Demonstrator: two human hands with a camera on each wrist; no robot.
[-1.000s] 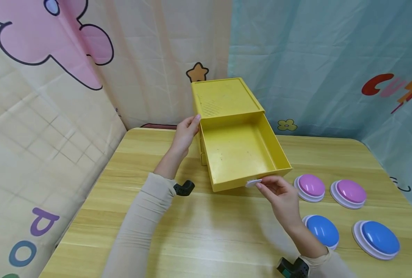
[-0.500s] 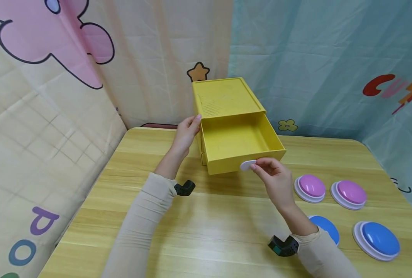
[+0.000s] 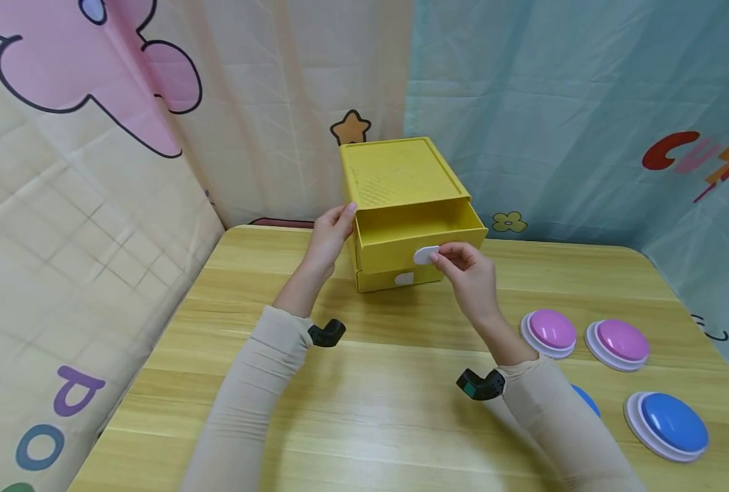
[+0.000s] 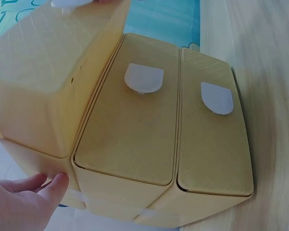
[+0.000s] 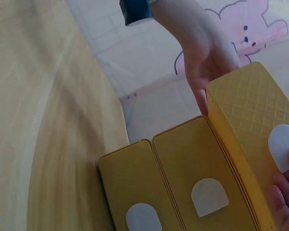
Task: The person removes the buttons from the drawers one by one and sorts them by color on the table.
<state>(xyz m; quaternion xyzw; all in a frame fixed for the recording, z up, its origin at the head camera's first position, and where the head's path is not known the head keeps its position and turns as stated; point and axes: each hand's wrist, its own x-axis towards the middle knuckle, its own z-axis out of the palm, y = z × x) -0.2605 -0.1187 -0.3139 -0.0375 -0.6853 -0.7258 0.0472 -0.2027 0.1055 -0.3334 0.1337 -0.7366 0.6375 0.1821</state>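
A yellow plastic drawer cabinet (image 3: 404,171) stands near the back of the wooden table. Its top drawer (image 3: 395,255) is partly pulled out, and the part of its inside that shows holds nothing. My right hand (image 3: 470,277) pinches the white handle (image 3: 425,255) on that drawer between thumb and fingers. My left hand (image 3: 328,236) rests against the cabinet's left side near the upper front corner, its fingertips (image 4: 58,185) touching the side wall in the left wrist view. Two lower drawers, a middle one (image 4: 130,120) and a bottom one (image 4: 212,144), are closed, each with a white handle.
To the right on the table (image 3: 339,424) sit two pink push buttons (image 3: 551,329) and two blue ones (image 3: 674,422); my right forearm covers most of one blue button. Printed curtains (image 3: 555,102) hang close behind the cabinet and along both sides.
My right hand has pushed the top drawer inward, away from me, so less of it sticks out and a lower drawer front shows beneath it. The left hand has stayed at the cabinet's side.
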